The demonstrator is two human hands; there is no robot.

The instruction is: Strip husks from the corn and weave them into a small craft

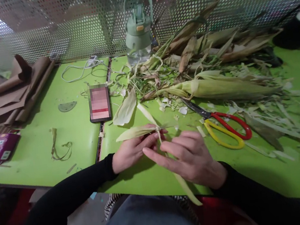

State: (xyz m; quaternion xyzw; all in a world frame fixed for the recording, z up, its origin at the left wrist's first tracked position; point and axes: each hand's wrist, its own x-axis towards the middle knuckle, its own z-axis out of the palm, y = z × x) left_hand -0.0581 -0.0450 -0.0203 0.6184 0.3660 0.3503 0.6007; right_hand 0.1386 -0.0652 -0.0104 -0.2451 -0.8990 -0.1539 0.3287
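Observation:
Pale corn husk strips (134,132) meet in a small knot just above the table. My left hand (129,153) pinches them near that knot, fingers closed. From the knot one strip points up and away, one lies to the left, and a long one hangs past the table's front edge. My right hand (190,155) is on the right of the knot, its index finger stretched out and its other fingers curled at the hanging strip. Scissors (211,115) with one red and one yellow handle lie to the right. A loose husk leaf (125,108) rests beyond my hands.
A pile of corn husks (199,50) and a husked-looking ear (224,86) fill the back right, with scraps around them. A phone (99,103) lies left of centre. Behind stand a green bottle (138,36) and a perforated screen (72,23). Brown paper (4,98) lies far left.

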